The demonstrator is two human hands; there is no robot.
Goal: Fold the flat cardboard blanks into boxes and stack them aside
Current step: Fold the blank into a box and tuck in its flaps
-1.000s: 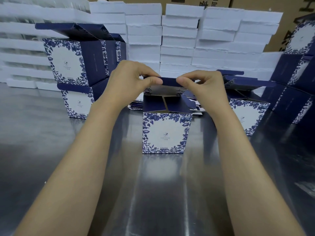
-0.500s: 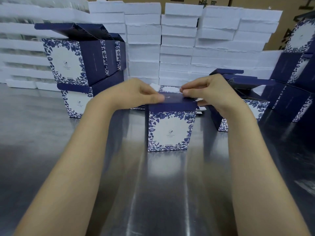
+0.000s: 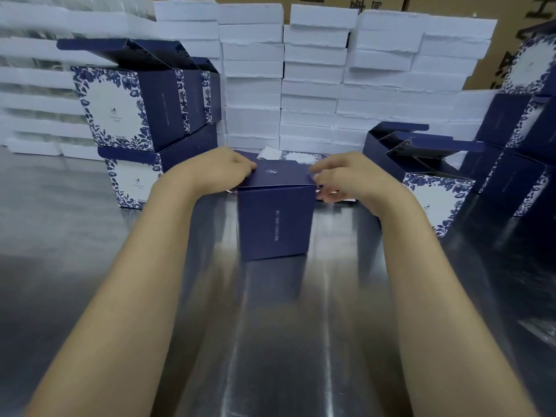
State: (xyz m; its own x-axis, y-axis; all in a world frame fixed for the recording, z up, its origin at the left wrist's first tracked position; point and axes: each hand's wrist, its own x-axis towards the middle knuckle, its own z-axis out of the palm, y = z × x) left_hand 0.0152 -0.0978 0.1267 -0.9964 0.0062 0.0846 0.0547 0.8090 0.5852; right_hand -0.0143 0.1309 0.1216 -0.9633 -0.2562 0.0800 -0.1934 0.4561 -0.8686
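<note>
The left hand (image 3: 216,173) and right hand (image 3: 346,179) are gripping opposite top edges of the box (image 3: 275,218); the stacked boxes (image 3: 129,115) are sitting far left, nearer the left hand

A brushed metal table (image 3: 90,242) fills the foreground, its surface streaked with pale reflections. Along its far edge stand stacks of white foam slabs (image 3: 313,94), piled in uneven columns. The leftmost stack (image 3: 36,85) looks wrapped in clear film, though blur makes that uncertain. Behind them rise brown corrugated cartons (image 3: 499,34) printed with large black characters.
</note>
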